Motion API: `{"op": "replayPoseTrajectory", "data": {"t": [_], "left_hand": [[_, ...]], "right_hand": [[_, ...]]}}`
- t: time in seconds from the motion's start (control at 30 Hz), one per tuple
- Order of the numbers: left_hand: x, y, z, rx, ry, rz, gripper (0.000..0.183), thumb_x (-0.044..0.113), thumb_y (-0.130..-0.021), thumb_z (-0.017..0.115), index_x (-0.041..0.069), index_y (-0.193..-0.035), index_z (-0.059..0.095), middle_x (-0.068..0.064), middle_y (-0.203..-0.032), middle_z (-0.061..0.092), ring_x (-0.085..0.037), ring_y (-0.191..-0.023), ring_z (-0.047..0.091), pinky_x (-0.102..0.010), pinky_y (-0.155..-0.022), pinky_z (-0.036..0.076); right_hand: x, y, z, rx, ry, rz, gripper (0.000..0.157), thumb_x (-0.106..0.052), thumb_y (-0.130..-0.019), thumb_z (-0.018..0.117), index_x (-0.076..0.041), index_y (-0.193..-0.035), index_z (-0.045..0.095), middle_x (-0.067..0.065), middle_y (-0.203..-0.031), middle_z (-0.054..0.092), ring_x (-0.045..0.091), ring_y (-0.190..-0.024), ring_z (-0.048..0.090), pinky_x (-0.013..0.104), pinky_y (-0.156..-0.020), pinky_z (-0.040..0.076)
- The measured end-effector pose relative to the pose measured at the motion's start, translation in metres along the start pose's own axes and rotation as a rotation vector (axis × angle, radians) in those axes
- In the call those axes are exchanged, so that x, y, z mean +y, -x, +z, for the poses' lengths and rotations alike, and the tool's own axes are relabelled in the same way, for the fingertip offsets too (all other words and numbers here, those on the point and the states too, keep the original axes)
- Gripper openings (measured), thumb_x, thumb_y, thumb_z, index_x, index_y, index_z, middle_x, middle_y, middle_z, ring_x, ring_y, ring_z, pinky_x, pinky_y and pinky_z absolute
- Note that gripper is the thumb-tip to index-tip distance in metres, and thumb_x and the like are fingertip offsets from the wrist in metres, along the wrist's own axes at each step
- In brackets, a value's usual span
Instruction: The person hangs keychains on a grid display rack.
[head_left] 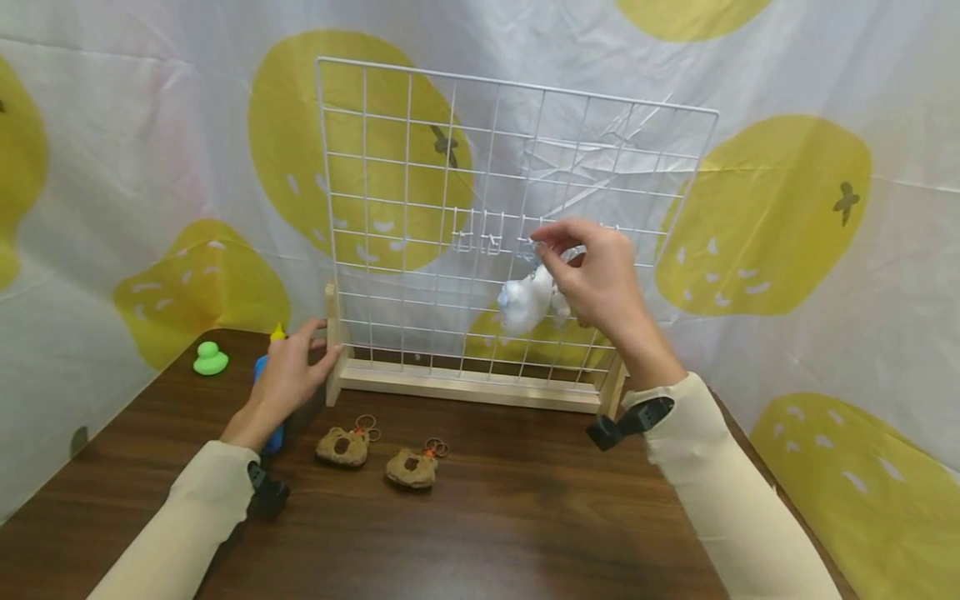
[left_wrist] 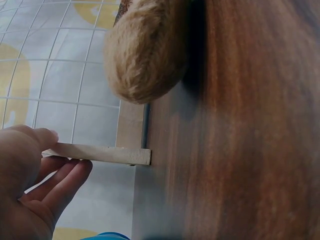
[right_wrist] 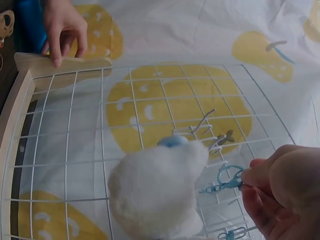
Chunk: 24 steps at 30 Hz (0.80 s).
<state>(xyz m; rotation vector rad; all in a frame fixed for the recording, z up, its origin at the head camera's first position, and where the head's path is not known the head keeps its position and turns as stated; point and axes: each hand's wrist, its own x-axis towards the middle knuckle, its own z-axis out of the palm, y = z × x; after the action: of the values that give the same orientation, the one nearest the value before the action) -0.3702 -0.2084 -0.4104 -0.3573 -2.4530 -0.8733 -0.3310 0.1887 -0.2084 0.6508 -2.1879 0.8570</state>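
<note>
Head view shows a white, fluffy plush charm [head_left: 525, 302] hanging just below the fingers of a person's right hand [head_left: 600, 279], in front of a white wire grid panel [head_left: 517, 85]. Those fingers pinch a light-blue ring and clasp [right_wrist: 232, 184], plainest in the right wrist view. White wire hooks [head_left: 491, 242] sit just left of the fingertips. The left hand's [head_left: 288, 375] fingers and thumb pinch a pale wooden end piece [head_left: 333, 367], well apart from the charm; two tan, furry plush keyrings [head_left: 330, 451] lie nearer the person, on a dark wood-grain surface [head_left: 510, 517]. The charm looks light, soft and apt to swing; its stiff, perhaps slippery clasp seems the surest hold, squeezing the body less so.
</note>
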Motion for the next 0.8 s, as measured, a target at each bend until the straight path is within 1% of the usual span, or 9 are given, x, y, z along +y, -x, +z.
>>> {"op": "replayPoseTrajectory", "data": {"t": [0.13, 0.27, 0.37, 0.5, 0.57, 0.63, 0.73, 0.8], "left_hand": [[0.0009, 0.0001, -0.0001, -0.001, -0.001, -0.006, 0.049, 0.019, -0.106, 0.072, -0.005, -0.146, 0.057, -0.035, -0.120, 0.074, -0.052, -0.107, 0.076, -0.066, -0.091, 0.061], [0.0010, 0.0002, -0.0002, 0.001, 0.001, -0.009, 0.048, 0.019, -0.106, 0.072, -0.005, -0.146, 0.057, -0.035, -0.120, 0.074, -0.052, -0.109, 0.076, -0.067, -0.094, 0.060], [0.0011, 0.0004, -0.0005, 0.001, 0.003, -0.010, 0.048, 0.018, -0.106, 0.072, -0.005, -0.145, 0.057, -0.035, -0.120, 0.074, -0.052, -0.110, 0.075, -0.067, -0.095, 0.060], [0.0018, 0.0006, -0.0006, -0.007, 0.004, -0.015, 0.049, 0.018, -0.106, 0.071, -0.005, -0.146, 0.057, -0.035, -0.120, 0.074, -0.052, -0.110, 0.075, -0.067, -0.095, 0.060], [0.0019, 0.0004, -0.0004, -0.009, 0.003, -0.017, 0.049, 0.018, -0.106, 0.071, -0.005, -0.146, 0.057, -0.035, -0.121, 0.074, -0.052, -0.111, 0.075, -0.067, -0.095, 0.060], [0.0020, 0.0003, -0.0002, -0.010, 0.003, -0.018, 0.049, 0.018, -0.106, 0.071, -0.005, -0.147, 0.057, -0.035, -0.120, 0.074, -0.052, -0.111, 0.075, -0.067, -0.096, 0.059], [0.0022, 0.0004, -0.0006, -0.009, 0.003, -0.019, 0.049, 0.018, -0.106, 0.072, -0.004, -0.147, 0.057, -0.034, -0.120, 0.075, -0.052, -0.111, 0.075, -0.067, -0.095, 0.060], [0.0021, 0.0007, -0.0009, -0.008, 0.002, -0.019, 0.049, 0.018, -0.106, 0.072, -0.004, -0.147, 0.057, -0.034, -0.120, 0.075, -0.052, -0.111, 0.075, -0.067, -0.095, 0.060]], "right_hand": [[0.0005, -0.0006, 0.0016, 0.012, 0.047, -0.026, 0.017, 0.000, -0.099, 0.071, -0.005, -0.109, 0.084, 0.012, -0.097, 0.082, 0.023, -0.088, 0.076, 0.006, -0.068, 0.051], [-0.0004, -0.0009, 0.0036, 0.003, 0.107, -0.046, 0.017, 0.001, -0.100, 0.070, -0.005, -0.110, 0.083, 0.011, -0.100, 0.083, 0.023, -0.089, 0.075, 0.014, -0.071, 0.053], [0.0001, -0.0010, 0.0054, -0.008, 0.141, -0.057, 0.020, 0.003, -0.100, 0.066, -0.004, -0.111, 0.083, 0.012, -0.101, 0.083, 0.023, -0.084, 0.073, 0.021, -0.069, 0.050], [0.0023, 0.0006, 0.0061, -0.009, 0.156, -0.061, 0.025, 0.006, -0.098, 0.064, -0.004, -0.111, 0.083, 0.014, -0.102, 0.083, 0.023, -0.075, 0.067, 0.021, -0.062, 0.042], [0.0034, 0.0022, 0.0059, -0.006, 0.158, -0.064, 0.026, 0.006, -0.097, 0.063, -0.004, -0.111, 0.083, 0.013, -0.104, 0.083, 0.023, -0.075, 0.067, 0.020, -0.061, 0.041], [0.0040, 0.0037, 0.0057, -0.002, 0.156, -0.066, 0.026, 0.006, -0.097, 0.063, -0.004, -0.111, 0.083, 0.013, -0.106, 0.083, 0.024, -0.077, 0.068, 0.024, -0.062, 0.046], [0.0048, 0.0060, 0.0056, 0.008, 0.150, -0.079, 0.025, 0.006, -0.098, 0.064, -0.003, -0.113, 0.082, 0.014, -0.109, 0.083, 0.026, -0.083, 0.072, 0.032, -0.066, 0.055], [0.0045, 0.0086, 0.0051, 0.020, 0.141, -0.089, 0.025, 0.006, -0.098, 0.065, -0.003, -0.113, 0.082, 0.014, -0.110, 0.082, 0.026, -0.086, 0.072, 0.036, -0.068, 0.059]]}}
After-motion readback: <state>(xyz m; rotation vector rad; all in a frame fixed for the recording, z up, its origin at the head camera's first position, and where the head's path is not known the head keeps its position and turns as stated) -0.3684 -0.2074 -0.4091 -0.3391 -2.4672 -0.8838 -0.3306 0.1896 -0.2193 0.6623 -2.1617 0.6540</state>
